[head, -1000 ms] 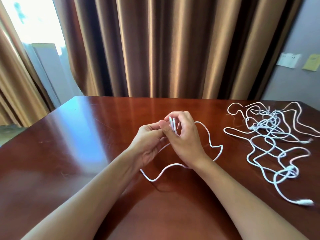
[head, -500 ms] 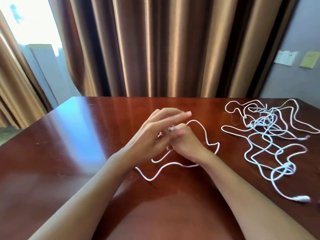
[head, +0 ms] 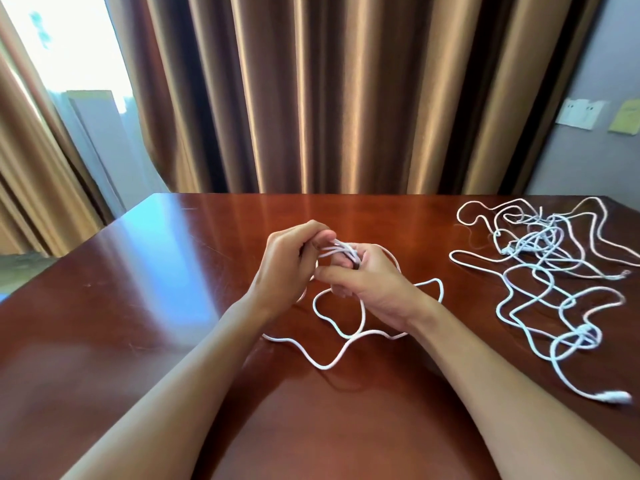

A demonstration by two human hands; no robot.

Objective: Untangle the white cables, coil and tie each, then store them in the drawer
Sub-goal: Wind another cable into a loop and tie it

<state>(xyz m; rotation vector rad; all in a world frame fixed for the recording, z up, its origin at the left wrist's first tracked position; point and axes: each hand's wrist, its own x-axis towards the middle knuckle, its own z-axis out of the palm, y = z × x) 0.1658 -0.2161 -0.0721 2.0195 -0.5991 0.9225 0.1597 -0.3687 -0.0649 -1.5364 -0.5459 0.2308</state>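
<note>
Brown curtains hang behind our glossy table [head: 138, 306]. Both hands meet mid-table: our left hand [head: 284, 268] pinches the cable [head: 325, 365] loops, our right hand [head: 374, 289] grips them. We should wrap evenly, keeping tension, away from the tangle [head: 547, 271].

I see bare table [head: 121, 323] on the left side, w/ free passage there for a hand. Centre is taken: loose cable [head: 325, 365] loops lie under and btwn both forearms. Right side blocked by tangled cables [head: 547, 271] spreading from the far edge to the near right, plug end [head: 613, 397] nearest me. Curtain [head: 329, 91] closes off beyond the far edge.
</note>
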